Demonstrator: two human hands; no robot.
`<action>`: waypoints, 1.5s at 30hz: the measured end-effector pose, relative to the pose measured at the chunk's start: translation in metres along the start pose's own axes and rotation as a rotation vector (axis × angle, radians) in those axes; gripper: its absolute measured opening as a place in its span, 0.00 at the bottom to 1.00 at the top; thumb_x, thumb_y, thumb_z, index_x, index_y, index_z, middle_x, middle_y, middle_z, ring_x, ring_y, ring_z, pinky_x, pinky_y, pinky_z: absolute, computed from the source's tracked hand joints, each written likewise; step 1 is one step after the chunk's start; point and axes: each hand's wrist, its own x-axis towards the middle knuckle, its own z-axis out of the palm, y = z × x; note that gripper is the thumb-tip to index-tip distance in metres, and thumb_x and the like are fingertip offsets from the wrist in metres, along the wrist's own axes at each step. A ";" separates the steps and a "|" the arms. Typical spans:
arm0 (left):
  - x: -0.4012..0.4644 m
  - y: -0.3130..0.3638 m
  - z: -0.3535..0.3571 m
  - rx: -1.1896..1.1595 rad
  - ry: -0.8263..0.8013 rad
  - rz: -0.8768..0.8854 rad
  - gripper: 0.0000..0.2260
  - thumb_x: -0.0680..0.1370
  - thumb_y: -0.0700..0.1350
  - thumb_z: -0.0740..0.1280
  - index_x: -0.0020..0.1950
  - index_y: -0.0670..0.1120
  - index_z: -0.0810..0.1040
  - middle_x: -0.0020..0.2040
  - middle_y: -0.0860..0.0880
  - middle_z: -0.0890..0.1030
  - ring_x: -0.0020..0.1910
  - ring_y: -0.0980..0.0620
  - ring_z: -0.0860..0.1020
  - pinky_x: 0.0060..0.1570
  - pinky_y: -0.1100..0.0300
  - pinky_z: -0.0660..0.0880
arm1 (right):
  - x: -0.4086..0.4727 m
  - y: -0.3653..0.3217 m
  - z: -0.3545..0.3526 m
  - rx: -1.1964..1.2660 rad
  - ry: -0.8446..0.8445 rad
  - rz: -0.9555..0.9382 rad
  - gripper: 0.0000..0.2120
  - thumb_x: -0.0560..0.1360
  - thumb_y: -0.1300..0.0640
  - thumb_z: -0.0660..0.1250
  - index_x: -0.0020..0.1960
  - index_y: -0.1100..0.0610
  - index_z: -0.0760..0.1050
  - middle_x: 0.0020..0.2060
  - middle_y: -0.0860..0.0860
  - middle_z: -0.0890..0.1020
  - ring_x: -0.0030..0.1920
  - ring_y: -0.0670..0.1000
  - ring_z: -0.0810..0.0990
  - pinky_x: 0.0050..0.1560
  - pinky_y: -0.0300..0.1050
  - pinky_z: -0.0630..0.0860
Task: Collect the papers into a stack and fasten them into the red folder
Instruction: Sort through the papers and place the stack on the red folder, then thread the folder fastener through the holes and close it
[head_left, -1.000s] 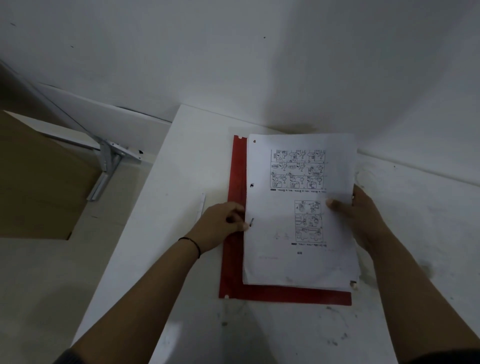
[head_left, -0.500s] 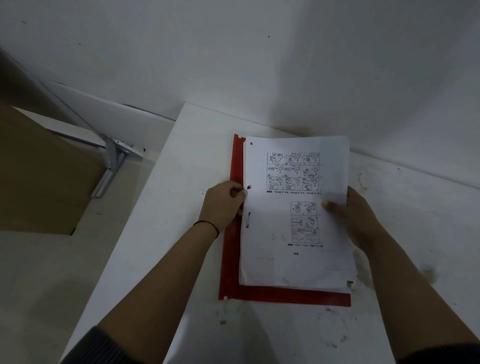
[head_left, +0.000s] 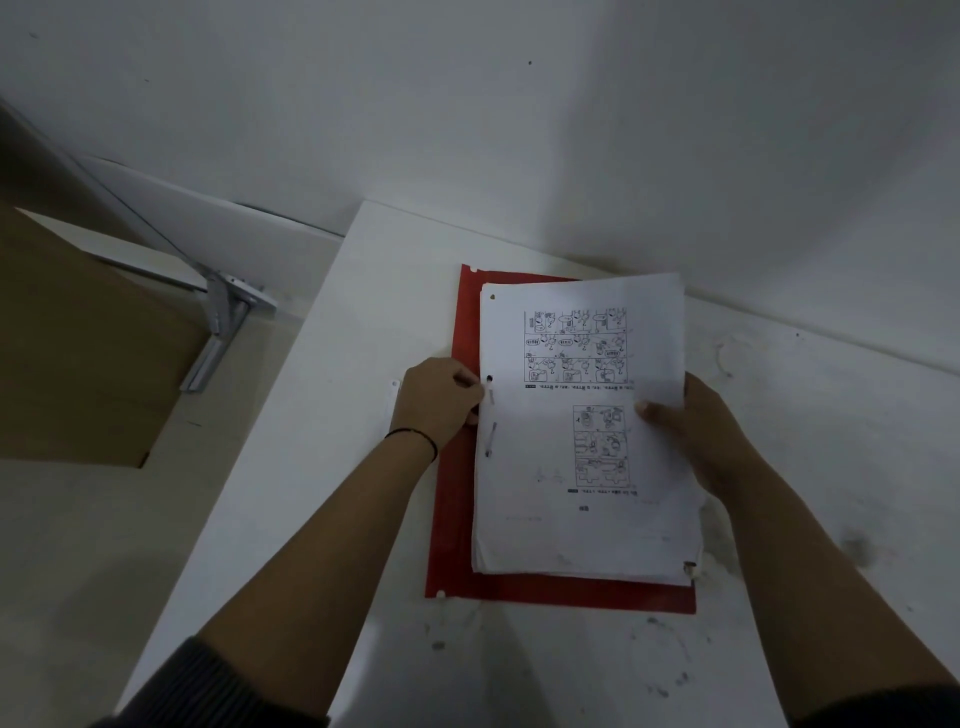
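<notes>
Nearest the camera, two bare forearms reach out over the scuffed white table (head_left: 363, 291). The red folder (head_left: 452, 519) lies flat on it, its near edge and left margin showing from under the stack of papers (head_left: 582, 530), which rests on top and covers most of it. The right hand (head_left: 696, 431) grips the right edge of the stack, thumb on top and the other fingers hidden beneath, lifting that side slightly. The left hand (head_left: 436, 400), a thin black band at its wrist, is bunched at the left margin, fingertips pinched beside the middle punch hole (head_left: 489, 379); what exactly it pinches is too small to tell. A metal fastener prong (head_left: 490, 439) pokes up through the sheets just nearer than that hole. The stack looks light but floppy, with sheets fanning at the near right corner, so it should slide and splay easily; holding it at both long edges and pressing close to the holes seems safest. Beyond, another hole (head_left: 492, 296) shows near the far left corner, then the plain wall.
</notes>
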 end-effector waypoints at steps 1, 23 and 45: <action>-0.001 0.000 0.000 0.000 0.009 -0.002 0.04 0.73 0.37 0.66 0.41 0.42 0.79 0.32 0.51 0.80 0.26 0.58 0.80 0.26 0.73 0.72 | -0.001 -0.001 0.001 -0.014 -0.002 0.001 0.21 0.72 0.61 0.70 0.65 0.58 0.73 0.56 0.55 0.81 0.54 0.57 0.81 0.55 0.57 0.78; -0.037 -0.033 -0.012 0.404 0.196 0.488 0.08 0.71 0.36 0.71 0.50 0.41 0.82 0.46 0.44 0.82 0.47 0.46 0.78 0.53 0.62 0.70 | -0.014 -0.026 0.076 -0.721 0.277 -0.308 0.29 0.74 0.56 0.69 0.73 0.57 0.64 0.73 0.58 0.61 0.73 0.59 0.56 0.72 0.55 0.56; -0.037 -0.056 -0.012 0.179 0.484 0.065 0.22 0.73 0.43 0.71 0.65 0.41 0.72 0.61 0.43 0.76 0.60 0.45 0.72 0.63 0.56 0.68 | 0.014 -0.012 0.137 -0.411 -0.010 -0.701 0.12 0.71 0.68 0.70 0.53 0.60 0.82 0.48 0.55 0.84 0.51 0.47 0.76 0.57 0.27 0.66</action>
